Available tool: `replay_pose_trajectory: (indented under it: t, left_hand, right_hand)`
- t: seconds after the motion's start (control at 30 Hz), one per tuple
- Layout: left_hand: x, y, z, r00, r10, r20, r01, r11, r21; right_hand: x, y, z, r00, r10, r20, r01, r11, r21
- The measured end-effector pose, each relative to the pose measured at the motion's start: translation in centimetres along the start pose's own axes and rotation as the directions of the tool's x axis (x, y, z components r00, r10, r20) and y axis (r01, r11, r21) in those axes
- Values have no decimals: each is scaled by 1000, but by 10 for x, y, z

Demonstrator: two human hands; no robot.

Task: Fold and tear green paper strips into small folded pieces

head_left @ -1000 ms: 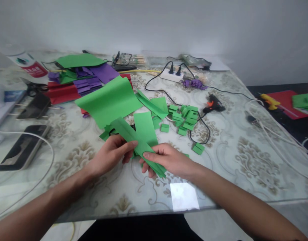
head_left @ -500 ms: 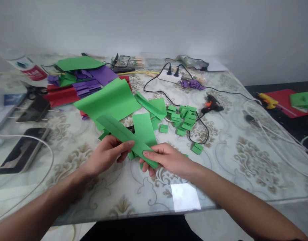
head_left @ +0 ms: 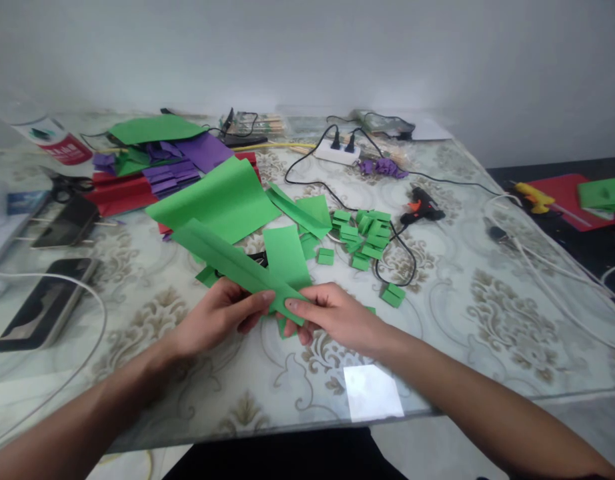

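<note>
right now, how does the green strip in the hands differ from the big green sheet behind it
The green strip is long and narrow, while the big green sheet is much wider. The strip is held by the left hand and right hand; neither hand holds the sheet. The strip shows a lengthwise crease, whereas the sheet bows in a broad curve. Both are bright green.

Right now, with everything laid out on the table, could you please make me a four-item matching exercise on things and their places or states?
1. strip
2. socket bar
3. bottle
4. black glue gun

A. right of the small green pieces
B. pinched by left hand and right hand
C. holds two plugs
D. bears a red label

Pairs: 1-B, 2-C, 3-D, 4-A
</note>
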State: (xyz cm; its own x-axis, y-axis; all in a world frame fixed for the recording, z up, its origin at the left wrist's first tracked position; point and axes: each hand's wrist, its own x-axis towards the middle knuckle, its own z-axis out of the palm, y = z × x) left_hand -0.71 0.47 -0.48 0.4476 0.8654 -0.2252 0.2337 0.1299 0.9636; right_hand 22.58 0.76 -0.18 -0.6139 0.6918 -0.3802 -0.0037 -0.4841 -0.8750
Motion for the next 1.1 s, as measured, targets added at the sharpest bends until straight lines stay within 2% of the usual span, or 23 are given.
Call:
replay_pose_trajectory:
  t: [0.2,0.43,0.63,1.1]
  left_hand:
    - [0,5,1,997,60,-45,-60,998,-7]
    - [-1,4,9,999,-19,41,20,1000,-5]
    - [-1,4,7,998,-14,57,17,999,-45]
    - [1,7,8,997,-13,72,18,997,-76]
  right_hand:
    - [0,-1,0,1000,7,-19,-7,1000,20]
    - [-2,-1,4,999,22,32,-25,997,76]
    - [1,3,3,997,35,71,-44,991,129]
    - [-1,1,5,999,31,23,-34,993,115]
